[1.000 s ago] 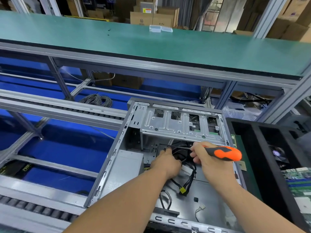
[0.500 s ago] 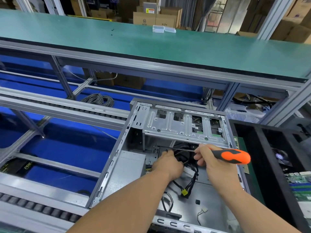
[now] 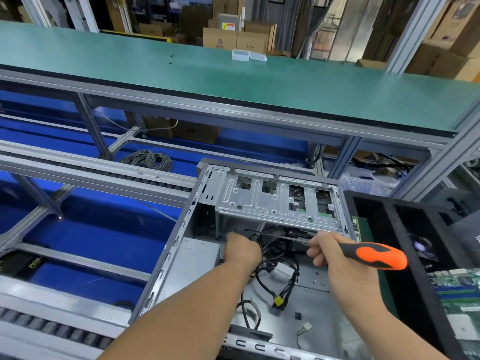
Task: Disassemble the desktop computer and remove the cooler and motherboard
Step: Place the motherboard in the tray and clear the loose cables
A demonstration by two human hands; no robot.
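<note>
Head view showed the computer case (image 3: 166,268) lying open on the conveyor; the right hand (image 3: 335,258) gripped a screwdriver (image 3: 374,254), while the left hand (image 3: 241,249) reached among cables (image 3: 283,289), its fingers hidden.

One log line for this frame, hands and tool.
left hand: among cables in case | right hand: holds screwdriver | motherboard: not visible inside

The open metal computer case (image 3: 166,268) is plain silver-grey, with a perforated grey drive cage (image 3: 278,203) of the same tone. The long screwdriver (image 3: 374,255) has an orange handle with black curved patches. The loose cable bundle (image 3: 283,287) is black, ending in 1 yellow plug. The flat bench top (image 3: 233,81) is green with a black edge. The low conveyor bed (image 3: 91,237) is bright blue. The circuit board (image 3: 457,292) at the right is green.
</note>
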